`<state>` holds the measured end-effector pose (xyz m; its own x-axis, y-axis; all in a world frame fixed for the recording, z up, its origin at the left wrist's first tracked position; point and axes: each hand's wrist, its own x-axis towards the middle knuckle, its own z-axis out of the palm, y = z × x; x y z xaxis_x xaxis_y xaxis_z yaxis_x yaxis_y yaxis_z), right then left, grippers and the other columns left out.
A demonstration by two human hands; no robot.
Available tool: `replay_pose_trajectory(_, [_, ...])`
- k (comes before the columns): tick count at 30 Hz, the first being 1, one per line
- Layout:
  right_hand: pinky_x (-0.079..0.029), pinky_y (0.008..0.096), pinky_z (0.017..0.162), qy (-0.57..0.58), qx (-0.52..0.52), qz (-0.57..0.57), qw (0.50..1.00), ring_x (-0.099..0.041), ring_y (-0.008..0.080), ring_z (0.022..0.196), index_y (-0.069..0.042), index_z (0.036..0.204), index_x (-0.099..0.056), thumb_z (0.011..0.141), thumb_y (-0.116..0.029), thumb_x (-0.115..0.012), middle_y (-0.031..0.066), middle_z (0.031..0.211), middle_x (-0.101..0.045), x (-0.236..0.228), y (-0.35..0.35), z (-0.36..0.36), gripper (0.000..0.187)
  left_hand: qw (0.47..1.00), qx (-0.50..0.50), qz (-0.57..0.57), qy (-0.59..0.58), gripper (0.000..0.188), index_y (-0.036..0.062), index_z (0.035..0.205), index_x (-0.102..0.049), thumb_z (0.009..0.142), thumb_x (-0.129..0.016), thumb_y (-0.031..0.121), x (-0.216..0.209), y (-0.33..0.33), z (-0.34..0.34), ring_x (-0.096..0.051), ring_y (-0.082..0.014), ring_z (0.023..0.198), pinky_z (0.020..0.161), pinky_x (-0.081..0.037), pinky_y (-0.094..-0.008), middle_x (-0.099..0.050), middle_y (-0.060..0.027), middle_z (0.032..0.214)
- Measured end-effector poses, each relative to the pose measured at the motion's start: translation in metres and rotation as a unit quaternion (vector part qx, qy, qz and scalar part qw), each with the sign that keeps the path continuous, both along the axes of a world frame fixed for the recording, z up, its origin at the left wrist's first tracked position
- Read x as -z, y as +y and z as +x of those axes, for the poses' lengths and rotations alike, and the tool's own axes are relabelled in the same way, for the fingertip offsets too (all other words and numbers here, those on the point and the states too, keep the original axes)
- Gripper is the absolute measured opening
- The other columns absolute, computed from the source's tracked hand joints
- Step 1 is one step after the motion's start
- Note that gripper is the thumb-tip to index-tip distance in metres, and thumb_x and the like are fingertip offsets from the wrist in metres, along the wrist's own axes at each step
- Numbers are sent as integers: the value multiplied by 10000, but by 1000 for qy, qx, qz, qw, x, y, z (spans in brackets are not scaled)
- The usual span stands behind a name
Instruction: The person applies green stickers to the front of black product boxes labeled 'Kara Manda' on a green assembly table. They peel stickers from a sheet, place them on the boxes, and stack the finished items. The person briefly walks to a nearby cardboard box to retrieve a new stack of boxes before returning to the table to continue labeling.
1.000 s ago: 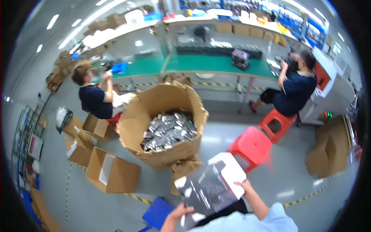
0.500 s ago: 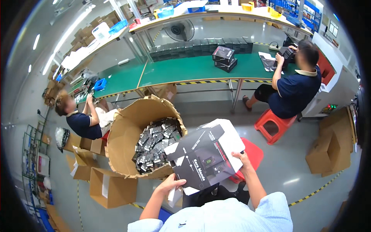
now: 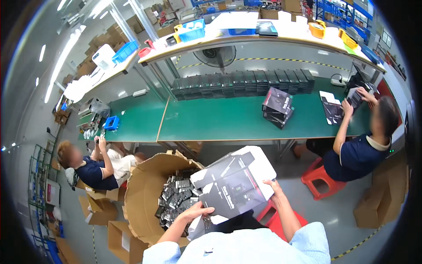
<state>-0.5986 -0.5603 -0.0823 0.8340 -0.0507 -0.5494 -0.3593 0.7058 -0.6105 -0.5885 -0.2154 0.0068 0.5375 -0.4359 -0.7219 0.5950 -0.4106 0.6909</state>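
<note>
We note one black-and-white carton (image 3: pixel 235 187) gripped, left hand (image 3: pixel 195 213) at its eight o'clock, right hand (image 3: pixel 274 189) at three.

printed carton (image 3: pixel 235 187): smooth card | large box (image 3: pixel 143 200): rough cardboard | tabletop (image 3: pixel 211 118): smooth | shirt (image 3: pixel 246 247): cloth

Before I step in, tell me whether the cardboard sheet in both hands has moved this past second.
Yes, forward: the cardboard sheet, well short of the green worktable a second ago, now nearly meets its front edge in this view.
</note>
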Motion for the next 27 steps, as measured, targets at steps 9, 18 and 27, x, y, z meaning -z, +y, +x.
replay_pose_trajectory(9, [-508,359,832,-13,-125,-29,992,-600,223,967,9,1217,-465,736,-53,-624,121,1080,-588,-15,-19,225,510,987,-135,-81,26,391,21,954,-548,778,-707,332,21,-25,134,-364,-35,469,398,-268,-196,-457,40,644])
replay_pose_trajectory(18, [-494,324,847,-62,-332,20,941,-589,180,985,-22,1275,-440,818,-343,-647,96,1124,-588,40,-32,507,596,930,-340,-135,-46,337,37,939,-503,826,-669,308,45,-102,259,-426,-67,427,368,-301,-212,-491,12,653])
replay_pose_trajectory(27, [-392,419,934,38,-315,-202,927,-492,274,1136,-1,1346,-342,841,-593,-501,166,1311,-454,90,10,476,795,929,-366,-52,-9,507,-17,1254,-420,872,-606,260,181,-146,285,-572,-156,981,903,-384,-275,-646,-112,993])
